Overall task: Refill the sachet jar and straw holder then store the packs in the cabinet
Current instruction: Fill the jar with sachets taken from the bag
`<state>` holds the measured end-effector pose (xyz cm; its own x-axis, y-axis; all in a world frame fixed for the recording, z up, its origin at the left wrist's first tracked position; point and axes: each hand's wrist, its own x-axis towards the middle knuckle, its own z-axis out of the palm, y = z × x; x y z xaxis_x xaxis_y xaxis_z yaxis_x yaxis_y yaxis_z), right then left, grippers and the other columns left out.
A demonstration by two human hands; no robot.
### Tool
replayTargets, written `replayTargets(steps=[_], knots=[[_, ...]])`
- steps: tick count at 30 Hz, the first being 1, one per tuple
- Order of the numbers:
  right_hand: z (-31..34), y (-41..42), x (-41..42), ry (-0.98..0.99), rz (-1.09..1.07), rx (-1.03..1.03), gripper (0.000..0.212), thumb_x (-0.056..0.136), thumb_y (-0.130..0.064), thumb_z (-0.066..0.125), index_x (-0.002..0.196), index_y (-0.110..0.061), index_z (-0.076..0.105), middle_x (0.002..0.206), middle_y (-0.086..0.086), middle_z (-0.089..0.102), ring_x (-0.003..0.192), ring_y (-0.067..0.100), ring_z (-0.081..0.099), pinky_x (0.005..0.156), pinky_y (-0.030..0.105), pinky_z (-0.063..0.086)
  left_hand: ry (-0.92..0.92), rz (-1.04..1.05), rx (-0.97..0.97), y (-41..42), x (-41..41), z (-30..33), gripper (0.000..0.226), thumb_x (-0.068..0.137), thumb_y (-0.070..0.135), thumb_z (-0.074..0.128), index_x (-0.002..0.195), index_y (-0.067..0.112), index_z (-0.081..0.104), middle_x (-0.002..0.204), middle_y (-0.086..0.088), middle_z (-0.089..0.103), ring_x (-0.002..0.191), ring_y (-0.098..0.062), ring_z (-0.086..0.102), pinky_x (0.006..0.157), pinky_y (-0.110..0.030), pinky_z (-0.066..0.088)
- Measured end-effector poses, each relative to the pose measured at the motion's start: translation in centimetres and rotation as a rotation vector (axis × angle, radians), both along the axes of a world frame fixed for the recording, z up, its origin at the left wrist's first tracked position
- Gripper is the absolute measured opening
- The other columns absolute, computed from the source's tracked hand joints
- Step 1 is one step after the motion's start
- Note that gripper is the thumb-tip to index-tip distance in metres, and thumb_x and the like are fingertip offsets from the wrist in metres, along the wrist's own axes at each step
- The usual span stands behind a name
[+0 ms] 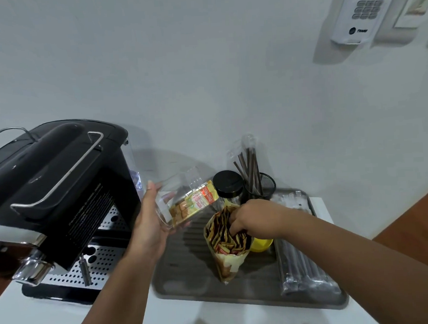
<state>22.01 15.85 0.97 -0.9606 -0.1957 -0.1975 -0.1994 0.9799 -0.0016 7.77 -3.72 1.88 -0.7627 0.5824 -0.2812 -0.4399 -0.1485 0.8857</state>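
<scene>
— Head camera is looking down at the tray; what are you doing?

— I'm holding the clear sachet jar in my left hand, fingers clamped around its base. It's tipped on its side above the tray, long axis running up and to the right, mouth toward the sachet pack. A few sachets are lying inside.

— And the right hand?

— I'm digging it into the open top of the pack, which is standing on the tray just right of the jar and below its mouth. My fingers are buried among the sachets, so I cannot tell whether they're pinching any.

— So which way does the next move go?

— I'm judging a short lift up and left, straight into the jar mouth; the right hand is the nearer one.

— The straws?

— The mesh straw holder is sitting behind the pack with a few dark straws, and the straw pack is lying along the tray's right side.

— Any writing?

— The wall remote reads "TRANE". Sachet print and the coffee machine lettering are too blurred.
</scene>
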Motion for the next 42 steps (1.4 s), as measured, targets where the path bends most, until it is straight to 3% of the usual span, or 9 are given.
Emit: replayTargets(steps=[11, 14, 16, 18, 22, 28, 31, 34, 42], knots=[[2.9, 1.2, 1.7, 0.169, -0.086, -0.219, 0.036, 0.081, -0.001, 0.063, 0.111, -0.019, 0.071, 0.111, 0.001, 0.07, 0.104, 0.019, 0.064, 0.085, 0.037, 0.053, 0.027, 0.014, 0.011, 0.8, 0.8, -0.1, 0.053, 0.094, 0.059, 0.036, 0.131, 0.025, 0.052, 0.126, -0.006, 0.064, 0.098, -0.033, 0.068, 0.086, -0.056, 0.051], [4.6, 1.6, 2.4, 0.163, -0.191, -0.319, 0.034, 0.081, -0.002, 0.064, 0.109, -0.019, 0.072, 0.115, -0.002, 0.068, 0.108, 0.012, 0.061, 0.093, 0.024, 0.046, 0.034, 0.025, 0.01, 0.9, 1.0, -0.2, 0.05, 0.095, 0.059, 0.035, 0.13, 0.026, 0.052, 0.125, -0.005, 0.064, 0.1, -0.033, 0.067, 0.086, -0.055, 0.052], [5.3, 2.0, 2.8, 0.227, -0.238, -0.388, 0.038, 0.078, 0.006, 0.062, 0.104, -0.019, 0.074, 0.112, -0.003, 0.07, 0.105, 0.007, 0.06, 0.089, 0.007, 0.039, 0.032, 0.033, 0.008, 0.8, 1.0, -0.2, 0.05, 0.096, 0.058, 0.035, 0.13, 0.025, 0.053, 0.124, -0.005, 0.064, 0.1, -0.034, 0.067, 0.086, -0.055, 0.052], [5.5, 2.5, 3.5, 0.302, -0.265, -0.459, 0.043, 0.075, 0.01, 0.06, 0.1, -0.021, 0.075, 0.106, -0.004, 0.072, 0.099, 0.002, 0.061, 0.085, 0.002, 0.039, 0.032, 0.027, 0.001, 0.8, 1.2, -0.3, 0.052, 0.096, 0.058, 0.034, 0.13, 0.024, 0.053, 0.124, -0.006, 0.065, 0.101, -0.034, 0.067, 0.085, -0.053, 0.053], [5.7, 3.1, 5.2, 0.431, -0.379, -0.707, 0.047, 0.079, 0.009, 0.065, 0.099, -0.033, 0.072, 0.1, -0.011, 0.073, 0.096, 0.004, 0.066, 0.082, 0.019, 0.053, 0.042, -0.003, 0.002, 0.4, 1.3, -0.2, 0.055, 0.095, 0.059, 0.032, 0.13, 0.021, 0.054, 0.122, -0.009, 0.066, 0.101, -0.035, 0.068, 0.083, -0.051, 0.053], [6.5, 3.2, 7.1, 0.628, -0.503, -1.291, 0.053, 0.077, 0.018, 0.061, 0.079, -0.032, 0.078, 0.088, -0.009, 0.076, 0.091, 0.006, 0.07, 0.08, 0.015, 0.053, 0.04, -0.057, 0.053, 0.1, 1.6, 0.1, 0.053, 0.092, 0.06, 0.034, 0.123, 0.024, 0.059, 0.104, -0.005, 0.074, 0.082, -0.026, 0.073, 0.073, -0.044, 0.055], [6.3, 3.3, 6.6, 0.752, -0.462, -1.631, 0.019, 0.058, -0.017, 0.082, 0.074, -0.027, 0.078, 0.081, -0.005, 0.076, 0.086, 0.011, 0.071, 0.08, 0.025, 0.057, 0.035, -0.117, 0.078, 0.2, 2.0, 0.2, 0.056, 0.094, 0.06, 0.03, 0.122, 0.023, 0.06, 0.097, -0.003, 0.076, 0.076, -0.021, 0.073, 0.071, -0.042, 0.052], [5.7, 2.7, 5.3, 0.809, -0.442, -1.859, 0.037, 0.038, -0.033, 0.092, 0.07, -0.023, 0.077, 0.077, -0.003, 0.075, 0.081, 0.012, 0.072, 0.075, 0.027, 0.059, 0.001, -0.175, 0.099, 0.5, 2.6, 0.6, 0.06, 0.093, 0.062, 0.029, 0.126, 0.022, 0.059, 0.114, -0.01, 0.072, 0.089, -0.029, 0.07, 0.073, -0.043, 0.053], [4.2, 0.7, 4.6, 0.834, -0.478, -1.747, 0.039, 0.043, -0.045, 0.089, 0.076, -0.027, 0.078, 0.083, -0.005, 0.076, 0.085, 0.009, 0.071, 0.075, 0.021, 0.057, -0.107, -0.275, 0.201, 0.7, 3.3, 1.5, 0.064, 0.091, 0.065, 0.034, 0.136, 0.023, 0.051, 0.127, -0.019, 0.064, 0.092, -0.033, 0.067, 0.065, -0.042, 0.055]])
